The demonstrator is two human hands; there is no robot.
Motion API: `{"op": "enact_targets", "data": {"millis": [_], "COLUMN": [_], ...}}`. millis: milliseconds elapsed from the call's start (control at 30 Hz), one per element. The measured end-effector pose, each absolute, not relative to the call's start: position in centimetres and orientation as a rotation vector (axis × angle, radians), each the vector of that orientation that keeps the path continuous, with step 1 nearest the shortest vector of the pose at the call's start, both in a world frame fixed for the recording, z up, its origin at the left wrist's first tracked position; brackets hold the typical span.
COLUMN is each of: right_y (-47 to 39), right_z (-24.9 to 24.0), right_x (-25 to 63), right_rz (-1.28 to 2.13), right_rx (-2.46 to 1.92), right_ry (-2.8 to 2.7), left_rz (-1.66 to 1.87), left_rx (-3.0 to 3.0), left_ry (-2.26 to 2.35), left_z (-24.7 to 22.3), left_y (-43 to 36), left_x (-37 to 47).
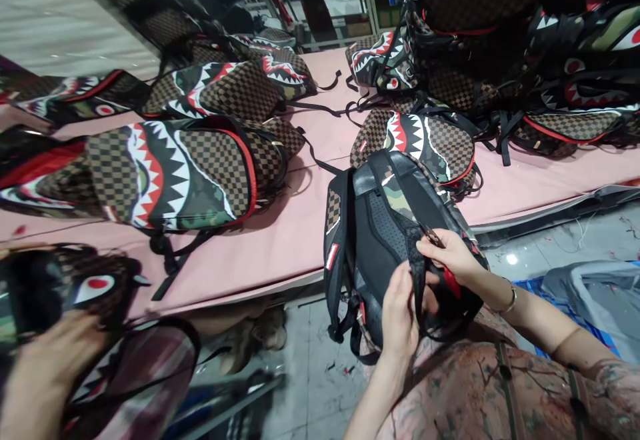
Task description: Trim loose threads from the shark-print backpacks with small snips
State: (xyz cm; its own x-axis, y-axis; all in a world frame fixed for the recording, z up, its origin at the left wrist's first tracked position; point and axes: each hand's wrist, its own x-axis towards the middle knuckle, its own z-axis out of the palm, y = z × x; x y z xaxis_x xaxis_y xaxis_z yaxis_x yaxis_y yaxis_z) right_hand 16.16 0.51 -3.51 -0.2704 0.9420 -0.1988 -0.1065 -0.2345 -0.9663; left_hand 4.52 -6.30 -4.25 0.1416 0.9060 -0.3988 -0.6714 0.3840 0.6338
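Observation:
A black backpack (377, 227) with checkered and camouflage trim leans on the table edge and my lap, its padded back panel and shoulder straps facing up. My left hand (400, 307) grips a black strap (417, 273) on its near side, fingers wrapped round it. Close beside it, my right hand (453, 257) is closed on a small dark tool (433, 235) that looks like thread snips, its tip pointing up and left over the strap. A bit of red fabric (451, 282) shows under my right wrist. The fingertips of both hands are partly hidden.
Several shark-mouth backpacks (170, 173) lie along the pink table (280, 240), and more are piled at the back right (480, 0). On the left, a co-worker's hand (60, 353) holds another bag (107, 270). A blue crate (600, 337) with grey material stands at the right.

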Motion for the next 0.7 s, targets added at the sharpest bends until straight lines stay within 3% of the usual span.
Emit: {"op": "enact_targets", "data": {"millis": [167, 433, 700], "right_y": [0.4, -0.9, -0.6], "right_z": [-4.2, -5.0, -4.8], "right_x": [16.2, 19.0, 19.3], "right_rz": [1.437, 0.571, 0.418], "right_rx": [-1.169, -1.16, -1.037], "right_ry": [-1.348, -1.913, -2.051], "left_rz": [1.343, 1.345, 1.377], "left_rx": [0.478, 0.274, 0.324], "left_ry": [1.19, 1.091, 1.144], "left_z": [-5.3, -3.8, -3.8], "left_y": [-6.5, -5.4, -5.6], "left_x": [3.9, 3.4, 4.1]}}
